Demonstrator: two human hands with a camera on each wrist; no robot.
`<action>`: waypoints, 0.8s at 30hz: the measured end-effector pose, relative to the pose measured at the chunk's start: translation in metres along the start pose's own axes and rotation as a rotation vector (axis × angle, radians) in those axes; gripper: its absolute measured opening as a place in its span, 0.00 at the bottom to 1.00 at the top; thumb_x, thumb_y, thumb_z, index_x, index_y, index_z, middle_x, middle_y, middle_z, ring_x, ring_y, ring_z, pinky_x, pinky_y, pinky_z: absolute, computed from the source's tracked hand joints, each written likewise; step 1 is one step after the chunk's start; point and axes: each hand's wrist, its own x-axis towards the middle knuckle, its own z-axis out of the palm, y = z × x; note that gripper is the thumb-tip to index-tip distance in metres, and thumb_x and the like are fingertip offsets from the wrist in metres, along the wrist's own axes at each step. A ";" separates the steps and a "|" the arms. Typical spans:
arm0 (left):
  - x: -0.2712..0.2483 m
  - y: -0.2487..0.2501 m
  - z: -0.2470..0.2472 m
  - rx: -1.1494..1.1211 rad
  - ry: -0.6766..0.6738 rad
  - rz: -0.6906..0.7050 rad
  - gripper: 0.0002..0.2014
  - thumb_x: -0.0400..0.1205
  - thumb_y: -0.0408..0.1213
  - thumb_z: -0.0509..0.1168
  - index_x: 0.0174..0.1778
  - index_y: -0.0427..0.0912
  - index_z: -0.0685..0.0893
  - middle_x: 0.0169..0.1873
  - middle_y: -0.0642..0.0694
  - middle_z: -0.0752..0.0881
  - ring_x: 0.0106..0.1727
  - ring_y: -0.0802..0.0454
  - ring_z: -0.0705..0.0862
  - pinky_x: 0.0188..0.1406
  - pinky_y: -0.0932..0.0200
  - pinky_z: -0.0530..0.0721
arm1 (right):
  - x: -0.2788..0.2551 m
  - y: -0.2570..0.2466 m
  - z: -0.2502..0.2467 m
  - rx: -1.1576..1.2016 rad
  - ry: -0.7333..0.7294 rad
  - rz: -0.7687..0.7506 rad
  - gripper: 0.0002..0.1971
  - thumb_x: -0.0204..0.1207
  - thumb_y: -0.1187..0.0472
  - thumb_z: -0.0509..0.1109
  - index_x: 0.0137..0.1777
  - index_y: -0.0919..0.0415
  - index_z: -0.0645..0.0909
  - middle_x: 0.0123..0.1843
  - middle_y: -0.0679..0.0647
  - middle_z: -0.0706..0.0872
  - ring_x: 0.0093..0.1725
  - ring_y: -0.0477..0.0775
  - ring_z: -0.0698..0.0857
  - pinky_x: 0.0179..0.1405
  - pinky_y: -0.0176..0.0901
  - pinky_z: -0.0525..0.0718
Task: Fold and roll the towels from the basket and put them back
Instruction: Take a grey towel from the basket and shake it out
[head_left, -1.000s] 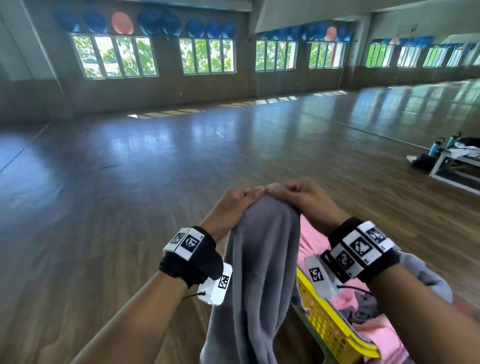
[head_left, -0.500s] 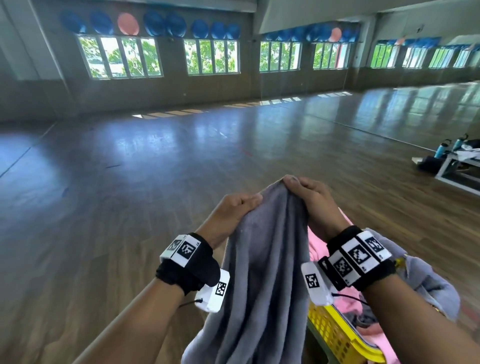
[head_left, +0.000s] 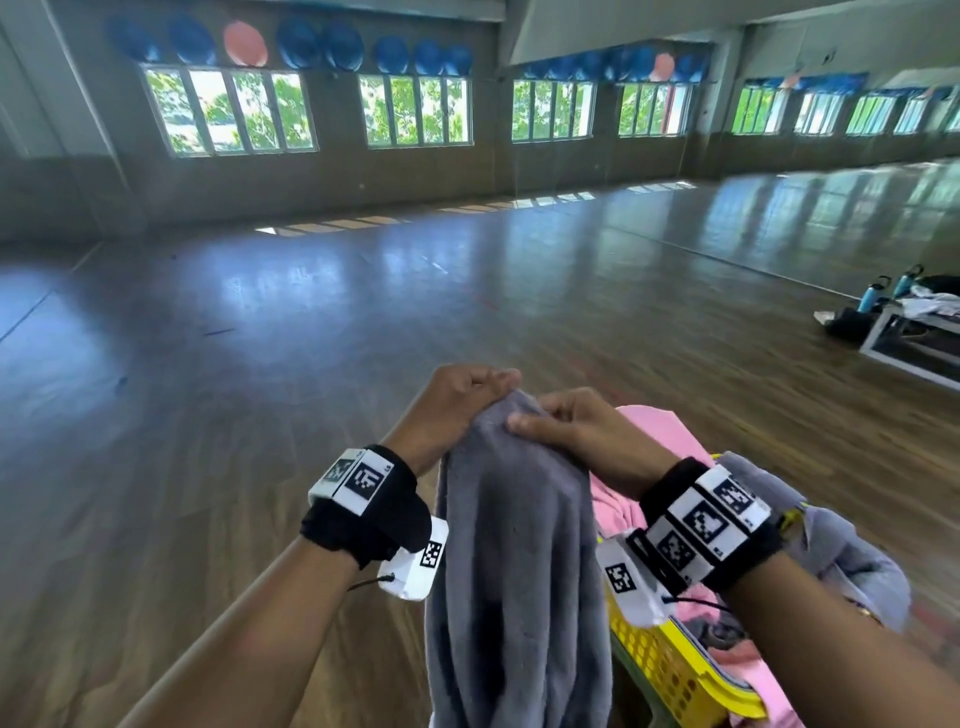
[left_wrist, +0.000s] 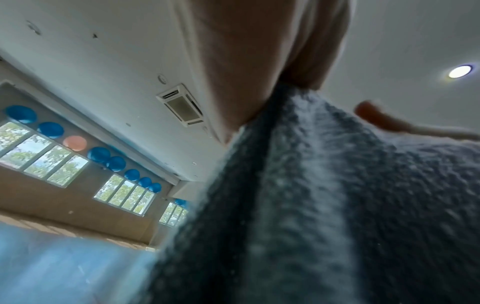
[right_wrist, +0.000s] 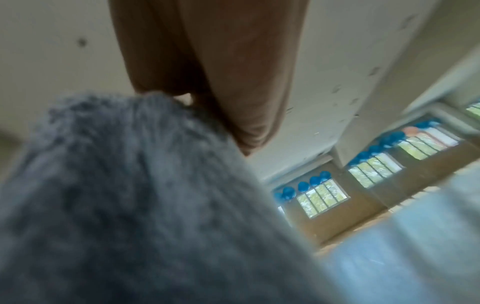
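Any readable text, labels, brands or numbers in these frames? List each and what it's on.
No readable text in any view.
Left wristband: black-and-white square marker patterns only; tiny print by one corner, too small to read.
Right wristband: the same, markers and unreadable tiny print.
Gray towel, yellow basket, water bottles: no legible label.

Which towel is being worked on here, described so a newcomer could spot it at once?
Start at the yellow basket at the lower right of the head view, heaped with pink and grey cloth. Just to its left a grey towel hangs in a long bunched drape, its top edge pinched by the left hand and right hand. It alone is lifted clear; the pink towel and the other grey cloth lie in the basket.
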 end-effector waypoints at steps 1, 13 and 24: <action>-0.003 0.004 0.004 0.014 -0.043 -0.009 0.20 0.84 0.38 0.63 0.28 0.31 0.82 0.26 0.50 0.79 0.30 0.59 0.74 0.29 0.66 0.71 | 0.002 -0.004 -0.003 0.086 0.065 -0.040 0.29 0.71 0.44 0.76 0.46 0.76 0.84 0.45 0.65 0.87 0.45 0.56 0.80 0.47 0.54 0.77; -0.004 -0.015 0.009 -0.139 -0.150 -0.127 0.24 0.81 0.48 0.64 0.49 0.25 0.85 0.42 0.40 0.86 0.43 0.51 0.82 0.44 0.56 0.80 | 0.002 -0.010 -0.019 0.101 0.276 -0.146 0.22 0.73 0.44 0.75 0.39 0.67 0.85 0.39 0.58 0.84 0.41 0.52 0.78 0.42 0.50 0.76; 0.003 -0.022 0.020 0.055 -0.001 0.036 0.16 0.86 0.36 0.60 0.41 0.25 0.81 0.36 0.45 0.77 0.38 0.58 0.73 0.39 0.61 0.73 | 0.006 0.003 -0.015 0.090 0.235 -0.105 0.32 0.72 0.41 0.75 0.39 0.78 0.78 0.37 0.58 0.77 0.40 0.52 0.73 0.41 0.49 0.69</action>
